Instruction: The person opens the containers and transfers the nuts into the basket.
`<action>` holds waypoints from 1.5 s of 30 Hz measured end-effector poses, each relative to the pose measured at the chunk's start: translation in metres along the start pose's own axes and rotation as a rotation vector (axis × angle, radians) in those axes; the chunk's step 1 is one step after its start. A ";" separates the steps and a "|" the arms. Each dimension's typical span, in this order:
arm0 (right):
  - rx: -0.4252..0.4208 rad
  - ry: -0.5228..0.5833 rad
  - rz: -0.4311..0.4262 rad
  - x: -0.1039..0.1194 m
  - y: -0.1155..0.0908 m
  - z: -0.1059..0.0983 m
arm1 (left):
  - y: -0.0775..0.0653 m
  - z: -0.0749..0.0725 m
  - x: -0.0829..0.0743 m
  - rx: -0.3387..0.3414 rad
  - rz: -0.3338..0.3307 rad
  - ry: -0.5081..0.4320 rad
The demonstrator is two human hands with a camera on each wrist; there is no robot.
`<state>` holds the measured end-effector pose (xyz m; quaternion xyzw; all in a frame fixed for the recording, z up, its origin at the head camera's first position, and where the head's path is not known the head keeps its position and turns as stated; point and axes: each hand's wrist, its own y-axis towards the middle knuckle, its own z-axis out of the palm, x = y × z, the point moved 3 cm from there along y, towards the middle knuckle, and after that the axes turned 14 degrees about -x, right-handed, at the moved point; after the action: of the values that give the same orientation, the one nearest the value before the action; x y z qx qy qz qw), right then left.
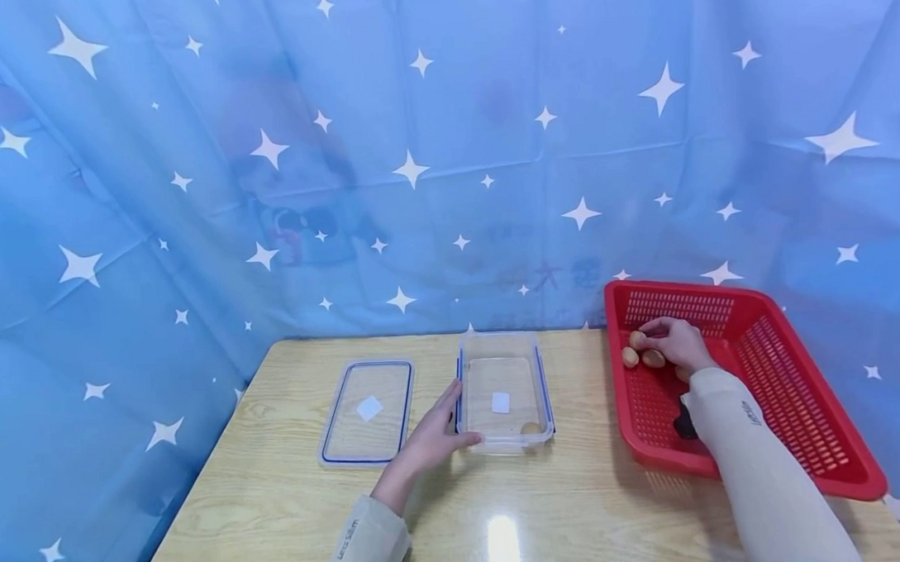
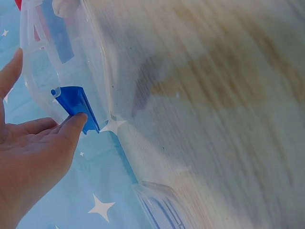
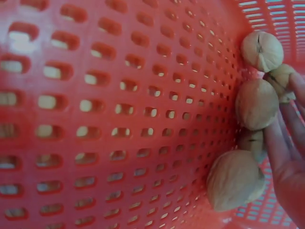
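My right hand (image 1: 679, 346) reaches into the red plastic basket (image 1: 818, 367) and pinches a walnut (image 3: 281, 82) between thumb and fingers. Several more walnuts lie against the basket's perforated side, among them a cracked one (image 3: 262, 51) and a larger one (image 3: 233, 180) close to the camera. My left hand (image 1: 431, 437) rests along the left side of a clear plastic container (image 1: 498, 374), its thumb over the near corner. In the left wrist view the fingers touch a blue latch (image 2: 76, 102). One walnut (image 1: 531, 428) sits inside the container at its near right corner.
A clear lid with a blue seal (image 1: 344, 444) lies flat left of the container. Everything stands on a wooden table (image 1: 279, 502). A blue curtain with white stars (image 1: 448, 231) hangs behind it. A black device (image 1: 684, 422) shows at my right wrist.
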<state>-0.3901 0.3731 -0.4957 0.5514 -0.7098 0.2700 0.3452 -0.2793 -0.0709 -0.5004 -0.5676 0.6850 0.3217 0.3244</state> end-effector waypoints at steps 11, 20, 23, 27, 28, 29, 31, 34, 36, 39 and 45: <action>-0.010 0.005 -0.017 0.006 -0.001 -0.004 | 0.001 0.001 -0.003 0.002 -0.007 -0.012; -0.142 0.117 -0.137 0.053 -0.014 -0.015 | -0.002 0.001 -0.001 0.003 -0.008 -0.008; -0.150 0.179 -0.172 0.084 -0.020 -0.015 | 0.000 -0.001 -0.002 -0.005 0.005 -0.013; -0.097 0.254 -0.181 0.120 -0.038 -0.008 | 0.000 -0.002 -0.001 0.001 0.010 -0.008; -0.076 0.259 -0.189 0.128 -0.044 -0.004 | 0.000 -0.003 -0.001 0.003 0.011 -0.007; -0.059 0.265 -0.201 0.135 -0.050 0.000 | 0.000 -0.003 -0.001 0.004 0.009 -0.009; -0.024 0.261 -0.237 0.148 -0.059 0.009 | 0.000 -0.003 -0.001 0.004 0.000 -0.011; 0.033 0.298 -0.279 0.160 -0.070 0.027 | 0.002 -0.004 -0.002 0.001 0.005 -0.016; 0.077 0.345 -0.294 0.164 -0.076 0.042 | 0.002 -0.003 -0.001 0.001 0.008 -0.016; 0.168 0.402 -0.299 0.165 -0.085 0.066 | 0.000 -0.002 0.001 0.003 0.017 -0.012; 0.332 0.314 -0.318 0.163 -0.101 0.104 | -0.001 -0.001 0.001 0.000 0.030 -0.012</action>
<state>-0.3367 0.1713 -0.4311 0.6565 -0.4980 0.4073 0.3939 -0.2784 -0.0727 -0.5006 -0.5554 0.6914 0.3299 0.3235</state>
